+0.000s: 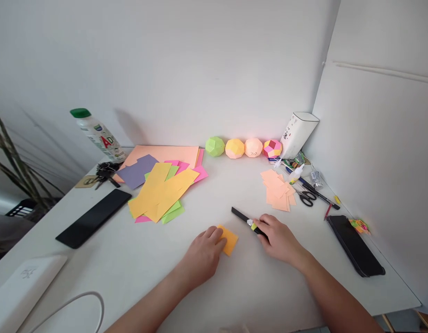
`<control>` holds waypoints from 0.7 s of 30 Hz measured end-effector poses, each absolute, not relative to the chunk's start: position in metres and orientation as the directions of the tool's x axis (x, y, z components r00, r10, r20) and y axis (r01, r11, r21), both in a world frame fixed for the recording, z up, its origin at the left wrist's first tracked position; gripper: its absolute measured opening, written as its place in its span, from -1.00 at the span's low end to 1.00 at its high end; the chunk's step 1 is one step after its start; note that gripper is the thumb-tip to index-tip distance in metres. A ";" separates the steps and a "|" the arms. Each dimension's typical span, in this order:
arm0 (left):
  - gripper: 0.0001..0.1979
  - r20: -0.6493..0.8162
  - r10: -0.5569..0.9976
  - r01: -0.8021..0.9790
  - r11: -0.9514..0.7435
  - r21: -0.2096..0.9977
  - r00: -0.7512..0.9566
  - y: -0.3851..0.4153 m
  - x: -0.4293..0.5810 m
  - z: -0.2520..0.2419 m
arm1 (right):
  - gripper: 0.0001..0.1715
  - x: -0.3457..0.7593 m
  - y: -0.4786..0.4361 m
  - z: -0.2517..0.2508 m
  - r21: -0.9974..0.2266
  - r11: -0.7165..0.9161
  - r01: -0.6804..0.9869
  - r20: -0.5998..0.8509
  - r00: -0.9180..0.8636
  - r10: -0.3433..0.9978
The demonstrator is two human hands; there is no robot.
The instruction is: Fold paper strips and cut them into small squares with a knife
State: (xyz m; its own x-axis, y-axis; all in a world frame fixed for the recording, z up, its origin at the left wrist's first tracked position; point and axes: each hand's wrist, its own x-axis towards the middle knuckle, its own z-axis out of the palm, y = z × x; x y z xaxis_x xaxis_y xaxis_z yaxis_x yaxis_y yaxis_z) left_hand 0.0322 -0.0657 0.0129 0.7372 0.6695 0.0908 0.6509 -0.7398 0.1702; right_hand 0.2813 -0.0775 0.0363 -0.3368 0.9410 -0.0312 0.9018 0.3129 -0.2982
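Observation:
An orange paper square (229, 241) lies on the white table (130, 277) near the middle. My left hand (206, 252) rests on its left edge, fingers bent together and pressing it. To the right, my right hand (276, 237) is wrapped round the handle of a black utility knife (242, 216) with a yellow-green slider. The knife points up and to the left, apart from the orange paper. Peach paper pieces (278, 192) lie in a loose pile beyond my right hand.
Coloured sheets (158, 189) overlap at the back left, near keys, a white bottle (101, 134) and a black slab (96, 217). Paper balls (234, 148) line the wall. Scissors (307, 198), pens and a glue bottle (296, 173) lie at the right, with a phone (355, 245) nearer.

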 end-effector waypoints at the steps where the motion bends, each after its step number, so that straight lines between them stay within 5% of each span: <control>1: -0.73 0.084 0.674 0.658 -0.736 0.162 0.734 -0.067 0.032 0.014 | -0.47 0.284 -0.077 0.036 -0.308 0.305 0.901 -0.024 -0.328 0.944; 21: -0.77 0.254 0.693 0.700 -0.710 0.078 0.674 -0.067 0.042 0.005 | -0.49 0.296 -0.078 0.037 -0.392 0.332 0.858 -0.009 -0.365 0.931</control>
